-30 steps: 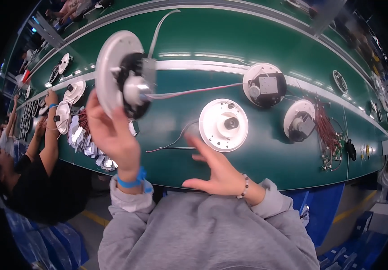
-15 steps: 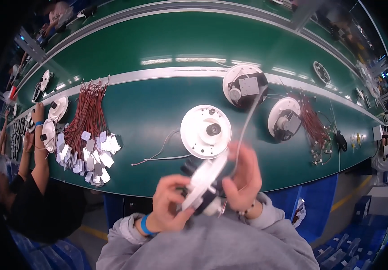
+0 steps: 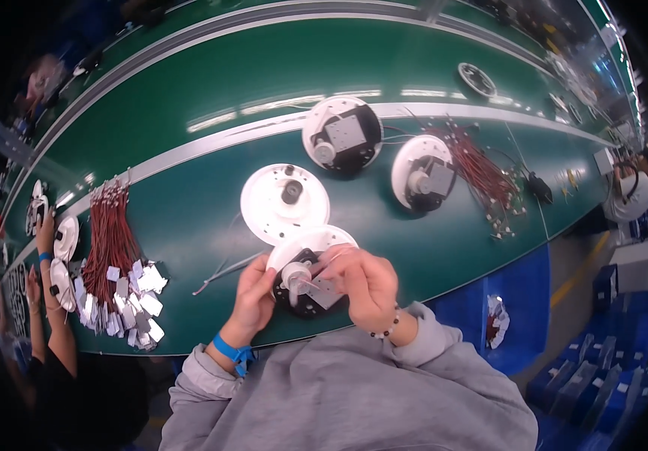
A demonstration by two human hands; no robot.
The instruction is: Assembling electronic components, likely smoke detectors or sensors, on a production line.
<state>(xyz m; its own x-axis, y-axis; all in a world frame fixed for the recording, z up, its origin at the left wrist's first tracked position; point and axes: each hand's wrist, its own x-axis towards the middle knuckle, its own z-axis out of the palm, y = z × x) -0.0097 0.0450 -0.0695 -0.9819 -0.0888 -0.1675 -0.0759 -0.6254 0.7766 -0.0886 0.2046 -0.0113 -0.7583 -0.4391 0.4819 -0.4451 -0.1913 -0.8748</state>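
My left hand [image 3: 251,299] grips the rim of a white round disc unit [image 3: 294,246] at the table's near edge. Its face is up, showing a black plate, a pale cylinder and a grey square plate. Over its right side, my right hand [image 3: 371,287] is closed with fingertips pinched together; what they hold, if anything, is too small to make out. Just beyond lies another white disc [image 3: 267,203] with a black knob-like centre, and loose wires [image 3: 226,267] at its left. Two similar disc units with black bases, one farther back [image 3: 341,134] and one to the right [image 3: 423,177], rest on the table.
On the left lies a bundle of dark red wires [image 3: 110,233] with silvery tags, and past it a co-worker's arm [image 3: 59,323] among more white discs. More red wires [image 3: 482,169] spread at the right. A disc [image 3: 476,79] sits on the green surface behind the metal strip [image 3: 219,135].
The held unit has turned face up and become steadier. My right hand has moved from its far edge to over its face, fingers now pinched. The whole view has swung right.
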